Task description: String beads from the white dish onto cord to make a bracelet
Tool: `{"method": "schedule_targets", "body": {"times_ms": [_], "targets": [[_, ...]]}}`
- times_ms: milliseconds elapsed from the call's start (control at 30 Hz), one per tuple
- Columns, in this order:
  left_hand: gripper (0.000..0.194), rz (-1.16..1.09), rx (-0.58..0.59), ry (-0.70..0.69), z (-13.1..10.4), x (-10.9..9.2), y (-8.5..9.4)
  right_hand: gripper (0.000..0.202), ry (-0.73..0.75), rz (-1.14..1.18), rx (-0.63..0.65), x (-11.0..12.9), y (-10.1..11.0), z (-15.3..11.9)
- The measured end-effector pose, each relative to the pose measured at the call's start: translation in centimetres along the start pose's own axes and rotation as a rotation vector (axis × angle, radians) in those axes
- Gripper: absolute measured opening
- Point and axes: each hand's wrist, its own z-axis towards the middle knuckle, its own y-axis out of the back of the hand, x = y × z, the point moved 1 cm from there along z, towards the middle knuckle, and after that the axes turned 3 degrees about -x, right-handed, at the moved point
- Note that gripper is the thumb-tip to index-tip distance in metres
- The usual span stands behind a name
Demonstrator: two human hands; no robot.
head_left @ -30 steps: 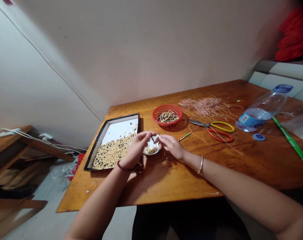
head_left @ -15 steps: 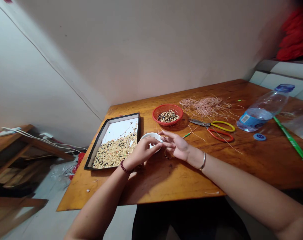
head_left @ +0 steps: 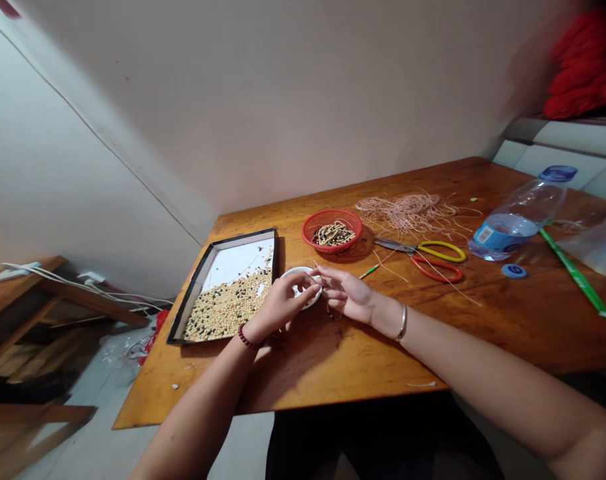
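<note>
**Left hand [head_left: 287, 298] and right hand [head_left: 351, 297] come together at a white dish [head_left: 310, 306]**

The left hand is palm down over the dish, thumb and fingers curved toward each other. The right hand is turned partly palm up, its fingers bent toward the left fingertips. Whether either one pinches anything is too small to tell. A beaded strand [head_left: 329, 312] shows just below the right fingers, partly hidden by them; whether it is held is unclear.

The dish sits on the wooden surface [head_left: 303, 380], between the hands and partly covered by them. To its left is a black-edged tray [head_left: 171, 331] with loose pale and dark beads [head_left: 226, 309]. Beyond the dish, a red basket [head_left: 333, 249] holds more beaded strands [head_left: 335, 233]. Right of the basket lie a tangle of pink cord [head_left: 410, 212] and scissors [head_left: 407, 249] with one yellow and one red handle. Farther right stand a bottle [head_left: 520, 217] and, near its base, a blue cap [head_left: 513, 271].
</note>
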Motion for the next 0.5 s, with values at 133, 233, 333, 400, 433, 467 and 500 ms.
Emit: {"method": "schedule_targets", "body": {"times_ms": [133, 233, 333, 400, 433, 467, 500], "targets": [[0.023, 0.108, -0.094, -0.097, -0.07, -0.12, -0.02, 0.013, -0.012, 0.006, 0.008, -0.04, 0.06, 0.09], [0.020, 0.202, -0.150, -0.153, -0.10, -0.20, -0.07, 0.013, -0.013, -0.005, -0.015, -0.03, -0.01, 0.04], [0.020, 0.279, -0.165, -0.172, -0.11, -0.06, -0.06, 0.013, -0.008, -0.019, -0.028, 0.02, -0.13, -0.02], [0.019, 0.331, -0.171, -0.190, -0.13, 0.13, 0.02, 0.013, -0.004, -0.020, -0.027, 0.06, -0.18, -0.03], [0.018, 0.368, -0.176, -0.208, -0.14, 0.23, 0.07, 0.013, 0.001, -0.020, -0.029, 0.08, -0.18, -0.03], [0.017, 0.413, -0.181, -0.232, -0.16, 0.33, 0.13, 0.013, 0.006, -0.020, -0.033, 0.10, -0.16, -0.02], [0.017, 0.465, -0.186, -0.259, -0.17, 0.41, 0.18, 0.012, 0.010, -0.019, -0.036, 0.11, -0.14, -0.01]]}}
